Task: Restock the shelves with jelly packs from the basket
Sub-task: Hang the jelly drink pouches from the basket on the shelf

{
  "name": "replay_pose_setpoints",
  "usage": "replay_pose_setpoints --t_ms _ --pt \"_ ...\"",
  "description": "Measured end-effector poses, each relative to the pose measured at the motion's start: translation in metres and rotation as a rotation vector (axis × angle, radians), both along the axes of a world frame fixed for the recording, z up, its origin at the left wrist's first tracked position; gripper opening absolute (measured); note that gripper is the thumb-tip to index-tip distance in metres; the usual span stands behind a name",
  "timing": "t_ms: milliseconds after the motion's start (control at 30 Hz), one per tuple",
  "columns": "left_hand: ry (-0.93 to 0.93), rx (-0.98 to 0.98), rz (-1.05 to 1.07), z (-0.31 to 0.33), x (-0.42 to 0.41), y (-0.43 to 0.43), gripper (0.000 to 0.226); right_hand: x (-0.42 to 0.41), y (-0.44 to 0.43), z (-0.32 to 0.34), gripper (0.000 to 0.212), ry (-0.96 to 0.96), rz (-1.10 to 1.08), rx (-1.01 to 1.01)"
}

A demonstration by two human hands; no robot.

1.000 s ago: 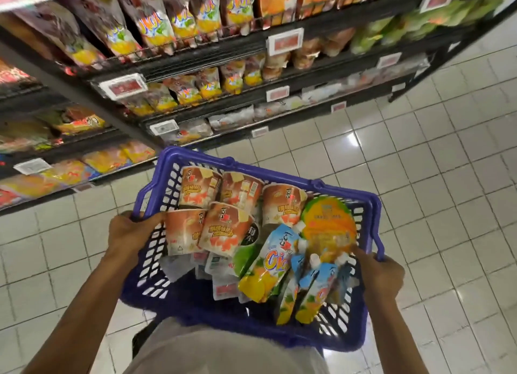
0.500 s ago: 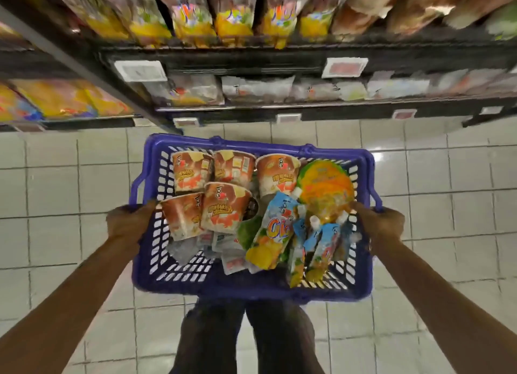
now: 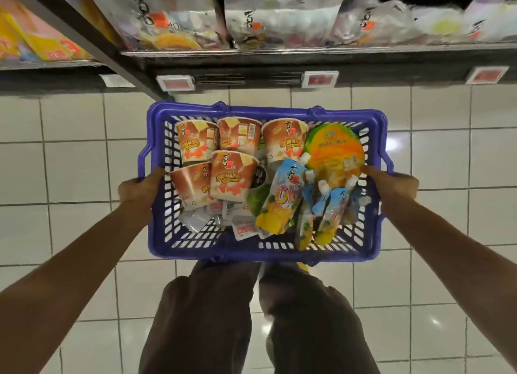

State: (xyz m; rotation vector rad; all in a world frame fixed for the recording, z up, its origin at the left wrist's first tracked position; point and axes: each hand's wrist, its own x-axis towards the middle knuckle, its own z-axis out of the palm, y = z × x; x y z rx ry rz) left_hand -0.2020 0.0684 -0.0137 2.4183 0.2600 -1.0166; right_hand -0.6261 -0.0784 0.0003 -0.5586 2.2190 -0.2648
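Head view, looking down. The blue basket point(image 3: 263, 250) is carried level in front of the legs, just short of the lowest shelf point(image 3: 307, 52). The left hand point(image 3: 137, 189) is closed on the left rim and the right hand point(image 3: 391, 185) on the right rim; on each side the fingers curl over the edge and hold nothing but the basket. The jelly packs are all in the basket: five brown cups point(image 3: 233, 172) lie on their sides at the far left, spouted pouches point(image 3: 282, 197) lie at the right with a round orange pack point(image 3: 334, 147) above them, and small flat sachets point(image 3: 243, 228) sit on the bottom.

Step in hand, as judged — bringing the load to the shelf before unloading. To do it well, keep the basket level so the stacked cups do not roll, and set it down on the tiled floor point(image 3: 70, 178) close to the shelf. That frees both hands. The shelf already carries clear bags point(image 3: 279, 13) — match each pack to its own kind and price tag point(image 3: 320, 79) before placing it. Lift the loose pouches first, since they lie on top.
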Motion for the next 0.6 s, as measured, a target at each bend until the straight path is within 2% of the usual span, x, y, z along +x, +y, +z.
replay_pose_setpoints --t_ms 167,267,333,400,467,533,567,600 --pt "0.026 0.034 -0.01 -0.016 -0.007 0.014 0.033 -0.007 0.0 -0.014 0.04 -0.069 0.05 0.038" --pt "0.02 0.047 -0.085 -0.012 -0.008 0.015 0.034 -0.011 0.004 -0.012 0.033 -0.113 0.08 0.024" --pt "0.028 0.093 -0.142 -0.003 -0.009 0.01 0.04 -0.015 0.004 -0.003 0.029 -0.197 0.088 0.015" --pt "-0.032 0.139 -0.208 0.011 -0.014 0.005 0.048 -0.016 0.004 0.012 0.037 -0.248 0.142 0.029" --pt "-0.234 0.096 -0.284 0.03 -0.032 0.007 0.05 -0.013 0.006 0.027 0.055 -0.133 0.34 0.027" --pt "-0.471 -0.054 -0.387 0.049 -0.069 0.011 0.049 -0.005 0.01 0.04 0.063 0.061 0.657 -0.044" --pt "-0.507 -0.149 -0.443 0.057 -0.093 0.011 0.044 0.002 0.013 0.045 0.062 0.1 0.789 -0.102" --pt "-0.464 -0.242 -0.509 0.063 -0.117 0.01 0.037 0.01 0.017 0.048 0.06 0.103 0.88 -0.151"
